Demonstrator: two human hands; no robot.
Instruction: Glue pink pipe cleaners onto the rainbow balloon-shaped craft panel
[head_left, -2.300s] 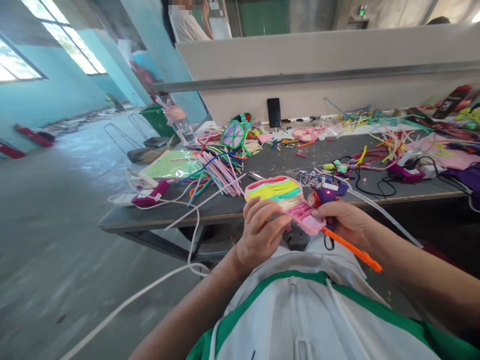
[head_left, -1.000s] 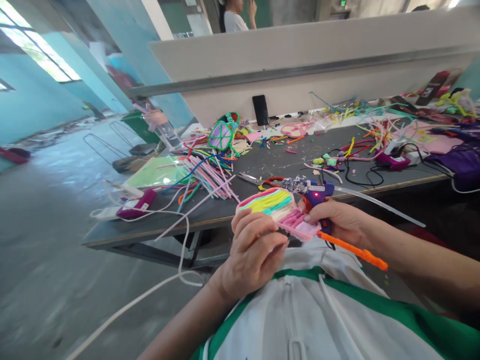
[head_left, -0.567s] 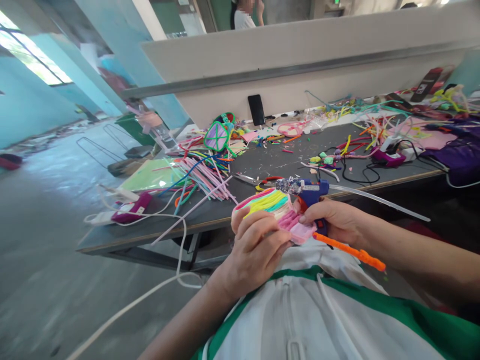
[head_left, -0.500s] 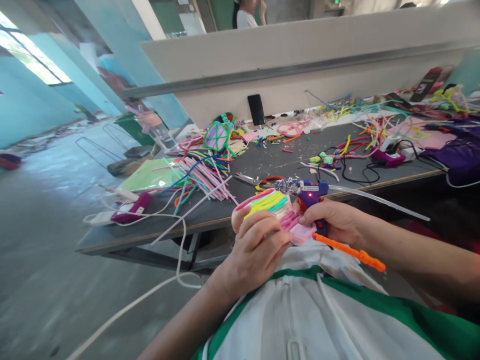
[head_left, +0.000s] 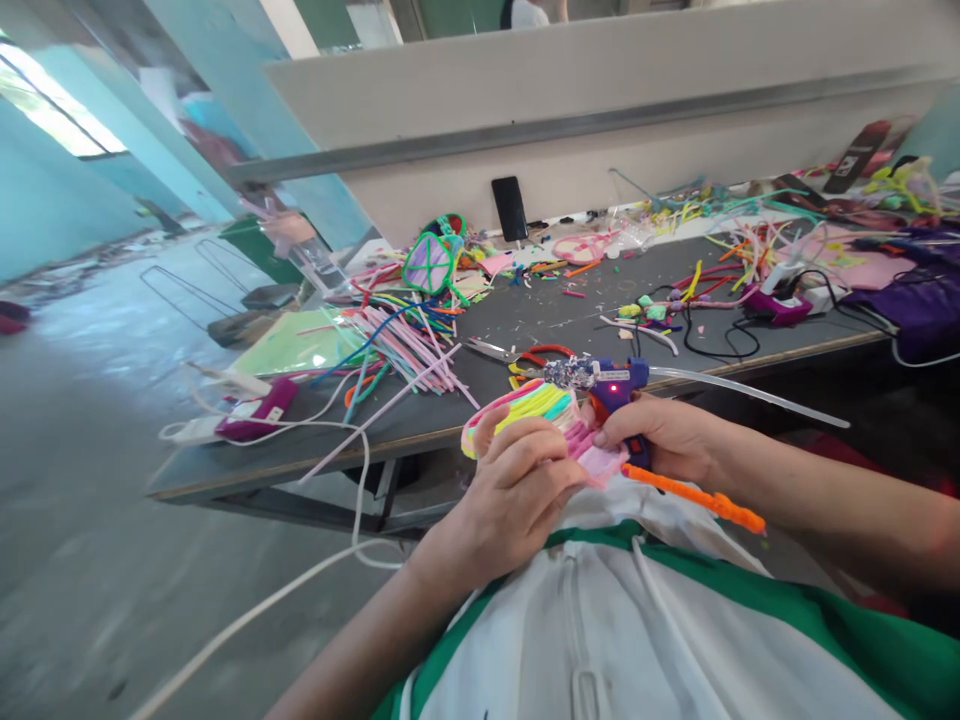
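My left hand (head_left: pixel 517 490) is closed on a flat piece made of pipe cleaners (head_left: pixel 536 405), with yellow, turquoise and pink stripes and a pink rim. My fingers cover part of its front. The right hand (head_left: pixel 660 435) is wrapped round a blue hot glue gun (head_left: pixel 621 392) with a lit red light, its thumb close against the pink end of the piece. A clear glue stick (head_left: pixel 750 392) juts from the gun's back. Below the right hand an orange pipe cleaner strip (head_left: pixel 697 497) sticks out to the right from the pink end.
Scissors with red handles (head_left: pixel 521 353) lie just behind the piece. Lilac pipe cleaners (head_left: pixel 405 345) are heaped to the left, near a purple power strip (head_left: pixel 259 408) with a white cable. A phone (head_left: pixel 510 208) leans on the partition. A red-handled scatter of scraps covers the far right.
Both hands keep their hold on the striped piece and the glue gun. The whole view has shifted slightly; the person beyond the partition shows less.
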